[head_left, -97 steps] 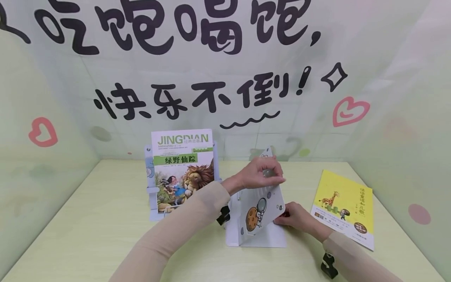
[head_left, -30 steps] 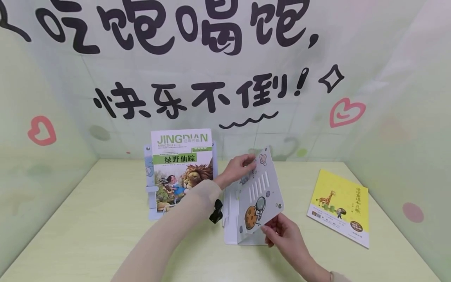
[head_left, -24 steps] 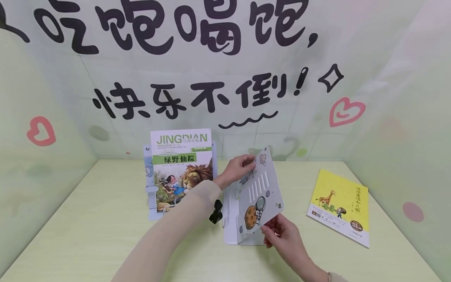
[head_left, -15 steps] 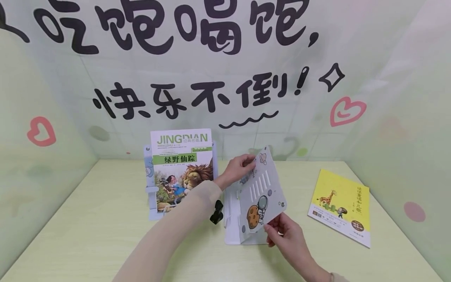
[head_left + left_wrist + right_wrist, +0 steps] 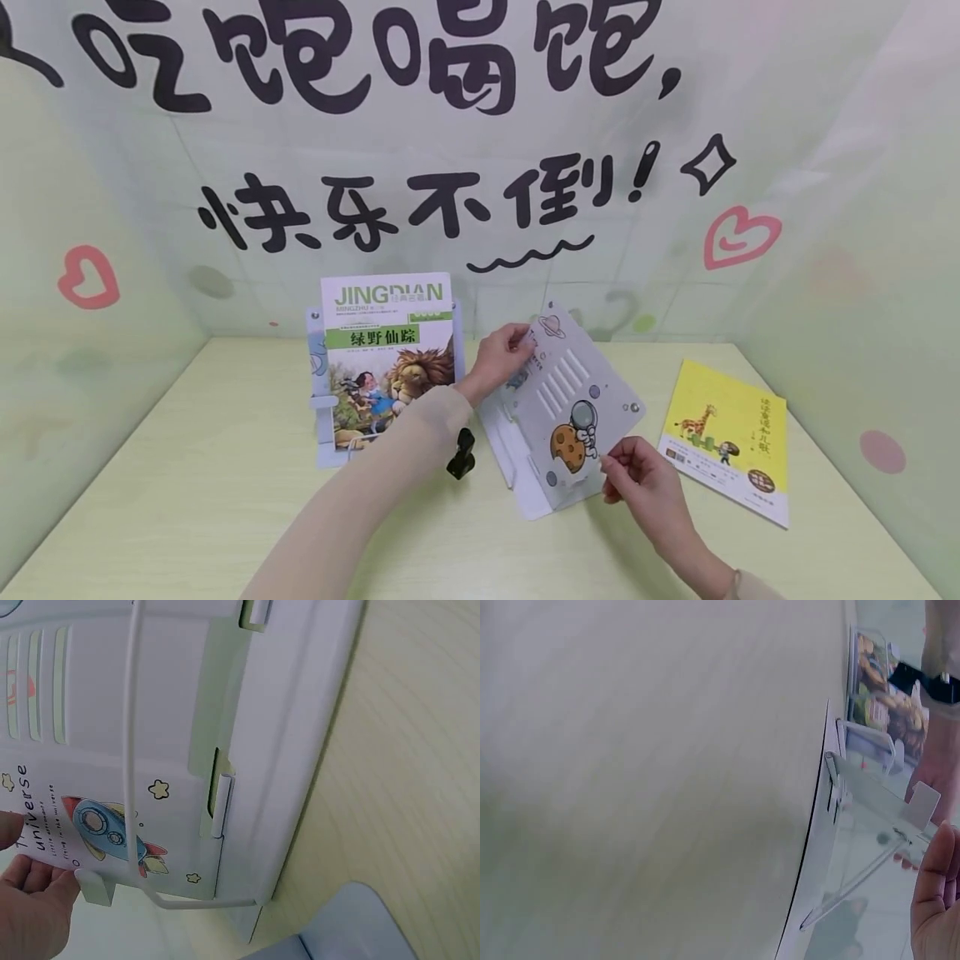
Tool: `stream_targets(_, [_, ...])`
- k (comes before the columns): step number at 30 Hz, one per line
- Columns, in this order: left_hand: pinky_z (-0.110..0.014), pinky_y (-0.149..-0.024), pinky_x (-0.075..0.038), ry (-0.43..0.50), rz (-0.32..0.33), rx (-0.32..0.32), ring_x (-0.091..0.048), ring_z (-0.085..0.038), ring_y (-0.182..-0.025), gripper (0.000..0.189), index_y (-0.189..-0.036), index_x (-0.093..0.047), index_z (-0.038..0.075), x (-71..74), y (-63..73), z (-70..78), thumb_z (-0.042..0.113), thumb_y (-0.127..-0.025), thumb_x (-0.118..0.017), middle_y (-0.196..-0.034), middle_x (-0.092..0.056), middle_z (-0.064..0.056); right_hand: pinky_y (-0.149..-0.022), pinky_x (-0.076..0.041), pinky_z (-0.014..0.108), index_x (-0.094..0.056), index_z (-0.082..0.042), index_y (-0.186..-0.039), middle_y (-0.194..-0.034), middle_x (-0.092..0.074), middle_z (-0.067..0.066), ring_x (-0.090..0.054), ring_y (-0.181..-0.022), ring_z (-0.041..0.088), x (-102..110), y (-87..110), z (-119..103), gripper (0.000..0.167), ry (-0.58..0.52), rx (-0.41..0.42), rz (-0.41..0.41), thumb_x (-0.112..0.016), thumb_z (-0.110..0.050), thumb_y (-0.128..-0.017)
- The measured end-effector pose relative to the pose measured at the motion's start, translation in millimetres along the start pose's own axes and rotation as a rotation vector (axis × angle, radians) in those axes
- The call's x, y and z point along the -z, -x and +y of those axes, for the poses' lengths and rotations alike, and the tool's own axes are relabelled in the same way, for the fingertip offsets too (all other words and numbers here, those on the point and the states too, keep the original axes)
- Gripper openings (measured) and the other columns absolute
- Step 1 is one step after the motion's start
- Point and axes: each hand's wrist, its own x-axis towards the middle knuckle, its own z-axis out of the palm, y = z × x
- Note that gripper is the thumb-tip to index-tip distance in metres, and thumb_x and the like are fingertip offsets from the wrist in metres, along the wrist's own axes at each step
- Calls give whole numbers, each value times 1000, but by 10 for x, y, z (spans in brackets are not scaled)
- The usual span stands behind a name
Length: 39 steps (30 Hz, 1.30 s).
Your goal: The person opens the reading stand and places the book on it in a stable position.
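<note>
A white metal book stand, printed with an astronaut and a planet, sits angled on the table with its back panel tilted up. My left hand pinches the panel's left edge; in the left wrist view, thumb and fingers of the left hand grip it beside a printed rocket. A wire holder crosses the panel there. My right hand pinches the panel's lower right edge with thumb and fingers. In the right wrist view, the right hand is partly cut off by the frame's edge.
A second stand at the left holds an upright book with a lion on its cover. To the right lies a yellow book with a giraffe. A printed wall sheet closes off the table at the back.
The book stand has turned, its lower right side swinging rightward with my right hand. Earlier my left hand moved from the panel's top to its left edge, where it stays.
</note>
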Motion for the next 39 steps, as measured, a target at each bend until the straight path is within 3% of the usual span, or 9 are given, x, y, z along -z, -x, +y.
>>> stream_targets(7, [-34,-94,-48,-19,120,41,-58,-22,-110,40,-130,-51,6,21,60,-23,15,-92,-60,-124,-59,-11,-57,-56,25,-53,10,-97,-73,-59,-1,-58,-61,7,199,-224,63,12,-7,-45,49,-57,1,-90])
stream_targets(13, [-35,-92,-49,-20,214,19,-60,-23,-105,38,-125,-53,3,33,130,-40,14,-89,-62,-116,-62,-13,-61,-56,23,-52,10,-104,-78,-58,-5,-60,-68,4,326,-439,121,18,12,-56,76,-55,-4,-93])
stream_targets(21, [-37,-93,-48,-8,261,9,-59,-26,-108,40,-125,-51,0,36,229,-45,9,-88,-62,-116,-61,-16,-65,-55,20,-51,9,-107,-79,-58,-10,-60,-70,0,407,-741,172,20,15,-73,124,-53,-6,-95])
stream_targets(29, [-35,-94,-48,7,295,4,-59,-28,-109,40,-126,-50,-3,-14,300,-57,5,-88,-61,-120,-60,-17,-67,-55,19,-57,7,-109,-84,-60,-2,-59,-69,-3,414,-1051,203,21,98,-74,210,-55,-8,-94])
stream_targets(39, [-34,-98,-46,67,304,-11,-57,-27,-113,45,-130,-45,-3,-64,361,-60,4,-88,-59,-123,-57,-17,-70,-54,16,-58,3,-114,-103,-60,15,-56,-74,-3,370,-1319,214,24,153,-110,230,-53,-12,-95])
